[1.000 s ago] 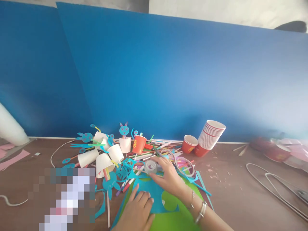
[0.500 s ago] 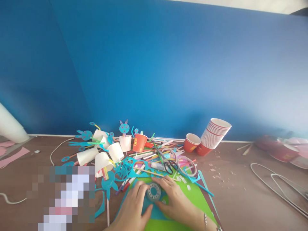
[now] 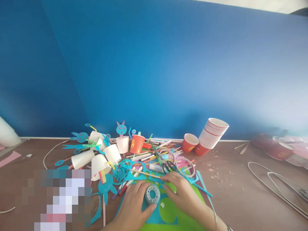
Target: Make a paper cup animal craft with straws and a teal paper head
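Observation:
My left hand [image 3: 136,203] curves round the left side of a grey, round ring with holes [image 3: 152,194], its thumb and fingers against the rim. My right hand [image 3: 178,189] is off the ring, to its right, with fingers bent near a thin wooden stick [image 3: 145,173]; whether it holds anything is hidden. Under the hands lie green paper [image 3: 192,199] and blue paper [image 3: 149,216]. A small white scrap [image 3: 162,204] rests on a green patch below the ring.
Scissors [image 3: 169,166], tape rolls [image 3: 185,166], straws and pens lie behind my hands. White cups [image 3: 99,166] with blue paper figures stand or lie left. A red cup [image 3: 190,143] and a tilted cup stack [image 3: 213,133] are right of centre. A wire [image 3: 271,189] lies at the far right.
My right hand has let go of the ring and moved up and right towards the stick. My left hand stays at the ring. The view has shifted slightly.

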Motion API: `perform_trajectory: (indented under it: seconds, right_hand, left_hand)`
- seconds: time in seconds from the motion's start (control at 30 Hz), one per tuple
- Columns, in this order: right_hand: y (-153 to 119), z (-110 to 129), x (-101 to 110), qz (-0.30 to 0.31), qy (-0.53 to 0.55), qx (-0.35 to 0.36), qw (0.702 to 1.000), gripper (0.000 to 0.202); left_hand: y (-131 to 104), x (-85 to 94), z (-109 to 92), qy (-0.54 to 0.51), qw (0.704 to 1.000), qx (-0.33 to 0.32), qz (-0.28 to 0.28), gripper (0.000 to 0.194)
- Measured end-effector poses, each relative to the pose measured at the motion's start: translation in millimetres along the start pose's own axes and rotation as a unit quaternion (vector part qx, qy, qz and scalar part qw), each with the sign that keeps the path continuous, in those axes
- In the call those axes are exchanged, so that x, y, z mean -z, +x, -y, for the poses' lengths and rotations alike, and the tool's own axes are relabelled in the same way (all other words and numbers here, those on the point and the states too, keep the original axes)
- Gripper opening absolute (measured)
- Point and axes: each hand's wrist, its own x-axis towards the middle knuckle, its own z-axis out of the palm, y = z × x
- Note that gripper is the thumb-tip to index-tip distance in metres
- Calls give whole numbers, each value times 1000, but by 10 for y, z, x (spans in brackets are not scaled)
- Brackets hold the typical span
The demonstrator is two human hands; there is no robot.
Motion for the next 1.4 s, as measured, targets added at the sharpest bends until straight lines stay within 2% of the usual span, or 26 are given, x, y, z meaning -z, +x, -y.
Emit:
perform_trajectory:
  seconds: [0.2, 0.33, 0.5, 0.77, 0.93, 1.03, 1.2, 1.4]
  right_hand:
    - [183, -351, 246, -92, -53, -73, 992, 29]
    - [298, -497, 409, -80, -77, -111, 988, 30]
    - [415, -478, 510, -77, -97, -136, 983, 27]
    - [591, -371, 494, -65, -73, -128, 987, 26]
    - [691, -292, 477, -31, -123, -114, 985, 28]
    - [695, -270, 402, -2, -154, -118, 981, 26]
    - [686, -208, 288, 7, -167, -121, 978, 18]
    - [691, -166, 250, 32, -186, -105, 976, 23]
  left_hand:
    - [-36, -25, 48, 30, 999, -36, -26, 45]
    - [-68, -25, 77, 37, 996, -70, -32, 46]
    - [-107, -66, 137, 60, 993, -91, -52, 49]
    - [-110, -141, 207, 71, 992, -96, -38, 68]
    - [-85, -127, 202, 57, 994, -86, -27, 56]
    - [-78, -116, 195, 62, 994, -85, -20, 56]
    - [-87, -98, 174, 62, 994, -85, -18, 54]
    - [-85, -109, 158, 67, 994, -85, -18, 54]
